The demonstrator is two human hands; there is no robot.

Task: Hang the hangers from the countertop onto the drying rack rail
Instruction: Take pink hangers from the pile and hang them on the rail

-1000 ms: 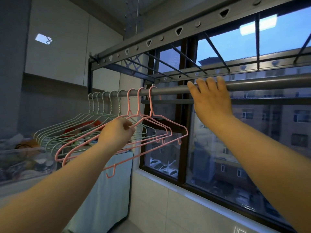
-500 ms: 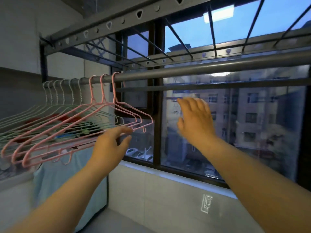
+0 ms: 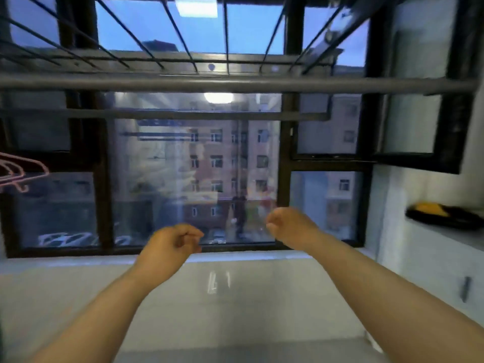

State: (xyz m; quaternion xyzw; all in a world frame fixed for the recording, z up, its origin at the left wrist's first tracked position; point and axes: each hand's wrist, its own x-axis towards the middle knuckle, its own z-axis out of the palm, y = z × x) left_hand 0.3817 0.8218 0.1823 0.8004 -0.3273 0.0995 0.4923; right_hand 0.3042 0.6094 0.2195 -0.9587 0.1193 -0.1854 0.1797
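I see only the ends of some thin pink wire hangers (image 3: 18, 172) poking in at the left edge, blurred, with a small hook dangling below one tip. My view cuts off their hooks. The grey drying rack rail (image 3: 235, 83) runs level across the window, bare along its visible length.
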